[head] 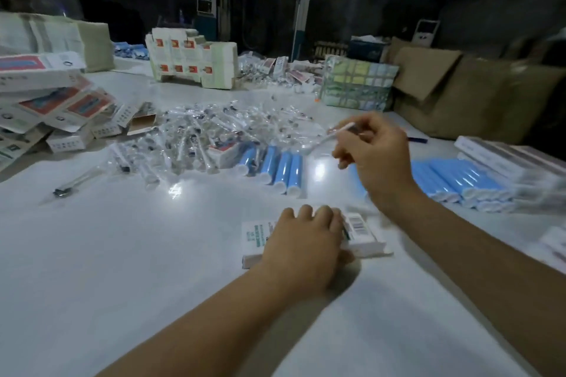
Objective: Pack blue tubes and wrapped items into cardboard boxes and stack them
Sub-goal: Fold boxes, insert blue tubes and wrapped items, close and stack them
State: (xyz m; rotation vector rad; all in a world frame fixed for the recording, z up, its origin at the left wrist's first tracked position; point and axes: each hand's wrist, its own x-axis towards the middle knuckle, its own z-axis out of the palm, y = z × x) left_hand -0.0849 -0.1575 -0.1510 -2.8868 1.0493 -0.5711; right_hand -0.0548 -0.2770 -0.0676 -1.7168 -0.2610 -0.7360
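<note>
1. A small white cardboard box [361, 234] with a barcode label lies flat on the white table [122, 254], low and right of centre in the frame. The left hand [306, 242] lies on top of it, fingers bent over its far edge, holding it down.
2. Above and right of the box, the right hand [375, 153] is raised off the table and pinches a clear wrapped item [332, 135] between thumb and fingers; the item slants down to the left and is blurred.
3. A short row of blue tubes [275, 168] with white caps lies at centre frame, just beyond the box. A second, larger batch of blue tubes [459, 179] lies at right, partly behind the right wrist.
4. A loose heap of wrapped items [199, 135] spreads across the centre-left of the frame; one wrapped piece [76, 182] lies apart at left.
5. The box's middle is hidden under the left hand, so whether it is open at an end cannot be told. Its print is too blurred to read.
6. Printed boxes [55, 107] are piled at the left edge, and flat white boxes [505, 159] are stacked at the right edge, smeared by blur.
7. At upper centre stands a block of bundled cartons [193, 58]; a big brown carton [477, 92] sits at upper right. The room behind is dark, with a doorway [260, 3] dimly visible.
</note>
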